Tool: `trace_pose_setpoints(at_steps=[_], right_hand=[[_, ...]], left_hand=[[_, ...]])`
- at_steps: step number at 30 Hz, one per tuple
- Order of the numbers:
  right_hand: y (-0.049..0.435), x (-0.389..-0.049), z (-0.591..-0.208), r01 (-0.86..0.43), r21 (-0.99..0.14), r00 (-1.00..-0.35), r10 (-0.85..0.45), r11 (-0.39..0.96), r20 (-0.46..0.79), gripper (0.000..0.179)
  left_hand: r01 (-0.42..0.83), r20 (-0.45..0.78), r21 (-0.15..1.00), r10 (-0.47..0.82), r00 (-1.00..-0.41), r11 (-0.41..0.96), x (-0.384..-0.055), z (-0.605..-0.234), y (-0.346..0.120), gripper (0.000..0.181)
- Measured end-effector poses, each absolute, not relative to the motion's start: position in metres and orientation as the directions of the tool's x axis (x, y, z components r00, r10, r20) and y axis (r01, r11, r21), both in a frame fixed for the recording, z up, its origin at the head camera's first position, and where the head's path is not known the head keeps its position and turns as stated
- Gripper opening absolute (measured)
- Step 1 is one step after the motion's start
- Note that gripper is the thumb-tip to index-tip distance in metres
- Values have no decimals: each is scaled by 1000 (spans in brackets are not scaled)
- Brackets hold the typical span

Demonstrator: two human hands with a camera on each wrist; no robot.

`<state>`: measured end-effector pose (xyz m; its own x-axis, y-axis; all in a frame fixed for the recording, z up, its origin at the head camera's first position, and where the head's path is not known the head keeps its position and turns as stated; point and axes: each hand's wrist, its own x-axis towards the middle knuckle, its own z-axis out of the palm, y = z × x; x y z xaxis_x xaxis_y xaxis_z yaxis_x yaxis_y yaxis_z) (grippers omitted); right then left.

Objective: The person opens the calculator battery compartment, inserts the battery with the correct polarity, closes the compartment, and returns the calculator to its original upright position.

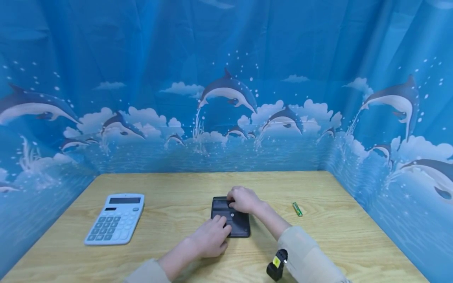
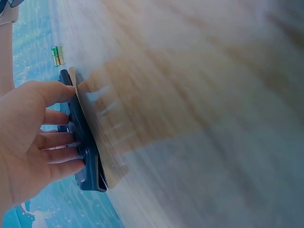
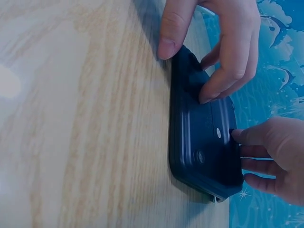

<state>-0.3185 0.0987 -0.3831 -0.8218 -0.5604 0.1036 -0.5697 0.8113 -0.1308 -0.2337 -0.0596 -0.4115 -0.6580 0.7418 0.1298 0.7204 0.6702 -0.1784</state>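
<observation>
A flat black device (image 1: 241,227), perhaps a calculator with its back up, lies on the table in front of me. A raised ridge and a small pale round spot show on it in the right wrist view. My left hand (image 1: 210,237) holds its near left side, thumb and fingertips against the casing. At the far end my right hand (image 1: 244,199) grips it, with the thumb (image 3: 167,47) at the edge and bent fingers on the back. These fingers hide part of the far end. A green battery (image 1: 297,209) lies to the right of it.
A light blue calculator (image 1: 122,212) with grey and white keys lies face up at the left. A small black camera (image 1: 277,265) is strapped at the right sleeve (image 1: 308,251). A blue dolphin curtain (image 1: 226,149) stands round the wooden table (image 1: 170,184).
</observation>
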Motion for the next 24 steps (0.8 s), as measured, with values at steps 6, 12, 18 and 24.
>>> trace_pose_setpoints(at_steps=[6, 12, 18, 24], right_hand=[[98, -320, -382, -545, -162, -838, -541, 823, 71, 16], [96, -325, -379, -507, -219, -858, -513, 834, 35, 16], [96, -328, -379, -468, -264, -876, -483, 843, 10, 16], [98, -328, -383, -446, -311, -885, -465, 839, 16, 16]], left_hand=[[727, 149, -163, 745, -650, 667, -234, -413, -60, 24], [731, 148, -158, 748, -647, 664, -234, -412, -60, 23], [729, 136, -161, 746, -651, 665, -234, -411, -59, 23], [727, 133, -160, 744, -655, 668, -234, -412, -60, 25]])
